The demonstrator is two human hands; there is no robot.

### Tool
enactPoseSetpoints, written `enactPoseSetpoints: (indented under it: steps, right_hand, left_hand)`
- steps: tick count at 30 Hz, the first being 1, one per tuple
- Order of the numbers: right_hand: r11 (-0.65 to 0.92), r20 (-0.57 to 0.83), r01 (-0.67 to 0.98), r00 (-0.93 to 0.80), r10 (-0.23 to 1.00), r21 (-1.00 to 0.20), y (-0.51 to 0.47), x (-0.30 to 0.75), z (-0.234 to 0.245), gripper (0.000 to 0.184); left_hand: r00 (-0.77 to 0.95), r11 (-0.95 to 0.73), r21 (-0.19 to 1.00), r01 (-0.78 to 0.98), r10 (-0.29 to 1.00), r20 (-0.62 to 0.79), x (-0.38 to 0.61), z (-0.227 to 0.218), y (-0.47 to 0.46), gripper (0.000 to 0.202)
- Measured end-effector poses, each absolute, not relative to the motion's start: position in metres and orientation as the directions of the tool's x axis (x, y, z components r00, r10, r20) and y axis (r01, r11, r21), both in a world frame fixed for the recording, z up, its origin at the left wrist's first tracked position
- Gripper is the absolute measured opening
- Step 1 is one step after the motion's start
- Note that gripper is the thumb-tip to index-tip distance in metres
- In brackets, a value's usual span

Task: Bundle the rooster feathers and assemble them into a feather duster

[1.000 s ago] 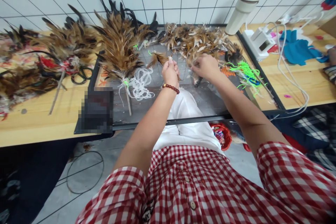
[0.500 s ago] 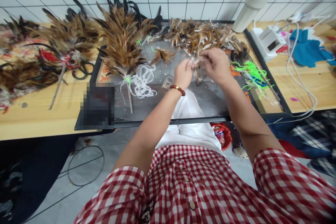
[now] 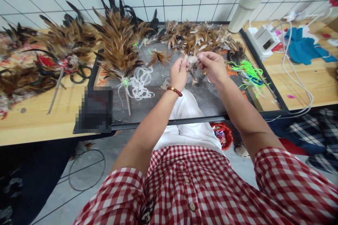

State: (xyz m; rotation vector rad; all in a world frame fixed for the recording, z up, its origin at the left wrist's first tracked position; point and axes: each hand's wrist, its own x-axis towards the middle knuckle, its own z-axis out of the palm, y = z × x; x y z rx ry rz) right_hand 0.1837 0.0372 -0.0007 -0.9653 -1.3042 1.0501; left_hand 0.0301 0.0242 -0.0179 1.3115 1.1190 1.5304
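My left hand [image 3: 179, 73] and my right hand [image 3: 213, 66] are close together over the dark tray, each with thumb and fingers pinched. Between them is a small bunch of feathers [image 3: 192, 60], whitish and fluffy at the top, with brown tips hanging below. Just behind lies a long heap of loose brown feathers [image 3: 195, 37]. To the left a large bundle of brown feathers [image 3: 116, 42] is tied to a stick [image 3: 128, 102], with a tangle of white plastic strip [image 3: 141, 83] beside it. One little brown feather tuft [image 3: 160, 57] lies between that bundle and my left hand.
Neon green strings [image 3: 245, 68] lie on the tray's [image 3: 169, 121] right side. A pale bottle [image 3: 245, 10] stands behind, near a power strip [image 3: 260, 44] with white cables. Scissors [image 3: 79, 74] and more feather bundles [image 3: 68, 31] are at left. A red basket [image 3: 223, 136] is below the table.
My hands have drawn slightly apart, showing more of the whitish fluffy part between them. The whole view has shifted a little.
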Motion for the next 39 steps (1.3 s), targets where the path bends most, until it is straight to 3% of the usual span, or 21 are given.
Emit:
enactPoseSetpoints:
  steps: [4, 8, 10, 13, 16, 22, 25, 28, 31, 34, 39]
  right_hand:
    - [0.277, 0.276, -0.01, 0.036, 0.96, -0.961, 0.051, 0.194, -0.012, 0.045]
    - [0.459, 0.48, 0.14, 0.234, 0.845, -0.877, 0.061, 0.217, -0.01, 0.041]
    - [0.501, 0.541, 0.238, 0.146, 0.828, -0.832, 0.057, 0.225, -0.001, 0.041]
    - [0.555, 0.541, 0.31, -0.139, 0.83, -0.772, 0.042, 0.223, 0.013, 0.044]
    - [0.612, 0.551, 0.36, -0.267, 0.791, -0.705, 0.027, 0.208, 0.022, 0.045]
    - [0.551, 0.574, 0.6, -0.179, 0.799, -0.58, 0.013, 0.187, 0.021, 0.042]
    - [0.519, 0.575, 0.651, -0.151, 0.804, -0.555, 0.01, 0.185, 0.02, 0.043]
    - [0.491, 0.563, 0.637, -0.106, 0.82, -0.594, 0.011, 0.184, 0.019, 0.044]
    - [0.554, 0.476, 0.583, -0.299, 0.827, -0.595, 0.012, 0.183, 0.016, 0.039]
    - [0.687, 0.371, 0.513, -0.589, 0.718, -0.515, 0.011, 0.18, 0.011, 0.034]
    - [0.748, 0.283, 0.506, -0.711, 0.644, -0.43, 0.008, 0.171, 0.001, 0.034]
  left_hand:
    - [-0.122, -0.354, 0.932, 0.08, 0.924, 0.362, 0.029, -0.029, 0.032, 0.044]
    - [-0.227, -0.43, 0.872, 0.235, 0.848, 0.479, 0.019, -0.038, 0.043, 0.043]
    - [-0.242, -0.461, 0.838, 0.292, 0.812, 0.531, 0.013, -0.036, 0.045, 0.04]
    - [-0.157, -0.505, 0.803, 0.317, 0.807, 0.569, 0.01, -0.028, 0.041, 0.037]
    - [-0.085, -0.461, 0.849, 0.258, 0.864, 0.496, 0.016, -0.018, 0.031, 0.033]
    - [-0.018, -0.231, 0.972, 0.027, 0.973, 0.232, 0.029, -0.002, 0.012, 0.031]
    - [0.016, -0.198, 0.98, -0.021, 0.98, 0.198, 0.029, 0.001, 0.01, 0.034]
    - [-0.065, -0.222, 0.974, -0.041, 0.973, 0.219, 0.022, 0.003, 0.017, 0.034]
    - [-0.26, -0.276, 0.958, -0.083, 0.934, 0.247, 0.01, 0.006, 0.031, 0.036]
    - [-0.435, -0.317, 0.936, -0.152, 0.872, 0.225, -0.002, 0.004, 0.045, 0.036]
    - [-0.412, -0.251, 0.949, -0.19, 0.898, 0.155, -0.01, -0.011, 0.059, 0.041]
